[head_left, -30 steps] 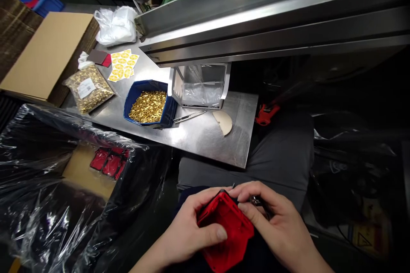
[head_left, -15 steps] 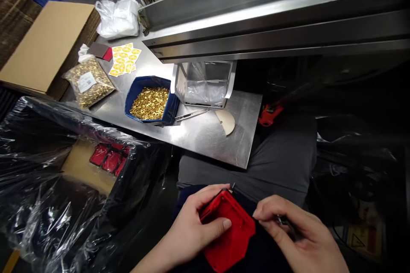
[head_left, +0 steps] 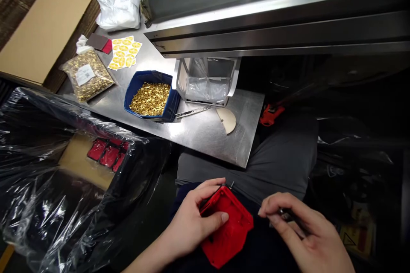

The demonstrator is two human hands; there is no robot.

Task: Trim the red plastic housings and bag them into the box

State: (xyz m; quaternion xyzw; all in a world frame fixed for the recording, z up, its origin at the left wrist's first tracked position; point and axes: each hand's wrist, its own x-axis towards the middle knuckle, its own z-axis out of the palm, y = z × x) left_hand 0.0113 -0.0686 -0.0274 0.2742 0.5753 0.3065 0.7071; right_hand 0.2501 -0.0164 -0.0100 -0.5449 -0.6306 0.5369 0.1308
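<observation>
My left hand (head_left: 192, 217) grips a red plastic housing (head_left: 229, 226) over my lap, thumb on its top face, fingers curled round its far edge. A small metal pin sticks up at the housing's upper corner. Just right of the housing, my right hand (head_left: 301, 232) pinches a thin dark metal tool (head_left: 283, 213) between thumb and fingers. On the steel table (head_left: 205, 134) ahead, a blue tub (head_left: 150, 99) holds several small gold parts.
Tweezers (head_left: 192, 112) and a pale half-disc (head_left: 226, 119) lie beside a clear-bagged white frame (head_left: 206, 81). A bag of gold parts (head_left: 86, 74), yellow sticker sheets (head_left: 124, 52) and a cardboard sheet (head_left: 41, 34) sit at the far left. A plastic-lined box (head_left: 73, 170) with red housings stands at my left.
My right hand has drawn away from the red housing to the right, with the thin tool in it. My left hand keeps the housing in place.
</observation>
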